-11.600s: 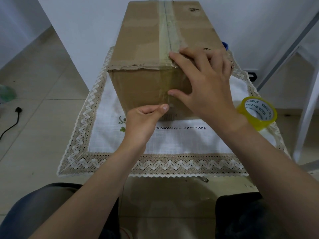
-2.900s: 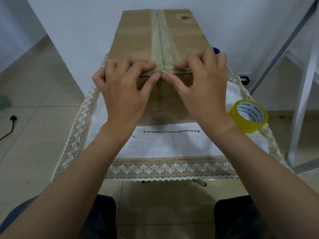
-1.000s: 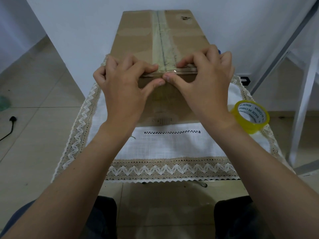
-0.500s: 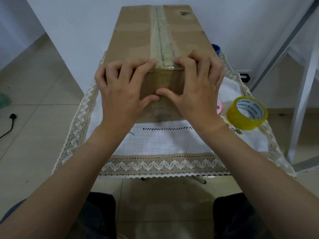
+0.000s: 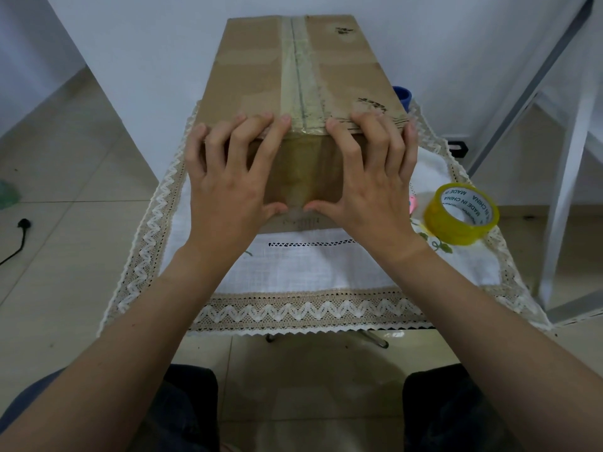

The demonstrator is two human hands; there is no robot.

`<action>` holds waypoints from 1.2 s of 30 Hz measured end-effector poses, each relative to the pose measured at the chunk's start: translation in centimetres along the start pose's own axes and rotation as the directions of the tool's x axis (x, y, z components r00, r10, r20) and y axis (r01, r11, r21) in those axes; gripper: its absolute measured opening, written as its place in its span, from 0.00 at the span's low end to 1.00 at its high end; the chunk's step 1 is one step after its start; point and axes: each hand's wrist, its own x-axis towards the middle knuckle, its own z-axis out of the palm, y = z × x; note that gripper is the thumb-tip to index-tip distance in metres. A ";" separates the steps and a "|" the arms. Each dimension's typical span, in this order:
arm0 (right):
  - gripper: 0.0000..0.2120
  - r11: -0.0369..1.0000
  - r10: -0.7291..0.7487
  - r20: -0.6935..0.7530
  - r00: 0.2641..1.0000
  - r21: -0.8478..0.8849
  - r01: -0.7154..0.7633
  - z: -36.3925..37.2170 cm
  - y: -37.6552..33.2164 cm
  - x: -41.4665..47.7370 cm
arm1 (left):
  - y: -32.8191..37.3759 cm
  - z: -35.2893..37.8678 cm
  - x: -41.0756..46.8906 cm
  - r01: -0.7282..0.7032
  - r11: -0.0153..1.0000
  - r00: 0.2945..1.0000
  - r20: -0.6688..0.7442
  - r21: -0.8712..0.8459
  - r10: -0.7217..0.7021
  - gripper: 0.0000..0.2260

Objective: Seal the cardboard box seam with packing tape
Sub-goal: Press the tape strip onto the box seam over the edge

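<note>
A long brown cardboard box (image 5: 254, 76) lies on a white lace-edged cloth (image 5: 310, 272). Clear packing tape (image 5: 300, 76) runs along its top seam and folds down over the near face. My left hand (image 5: 228, 177) and my right hand (image 5: 372, 177) lie flat on that near face on either side of the tape. Their fingers are spread and hooked over the top edge. Both thumbs press on the tape's lower end and almost touch. A yellow tape roll (image 5: 461, 215) sits on the cloth to the right of the box, apart from both hands.
A blue object (image 5: 403, 96) peeks out behind the box's right side, and a small pink thing (image 5: 412, 203) lies beside my right hand. A white metal frame (image 5: 567, 158) stands at the right. A black plug and cable (image 5: 24, 223) lie on the tiled floor at left.
My thumbs have slid down the near face from the top edge, pressing the tape down. Fingers stay hooked over the top edge. The roll has not moved.
</note>
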 end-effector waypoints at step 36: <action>0.25 0.977 0.143 -0.056 0.988 0.168 -0.132 -1.9 -1.3 1.7 | 2.3 -0.1 0.5 0.166 0.964 0.977 -0.100 -0.209 -0.190 0.35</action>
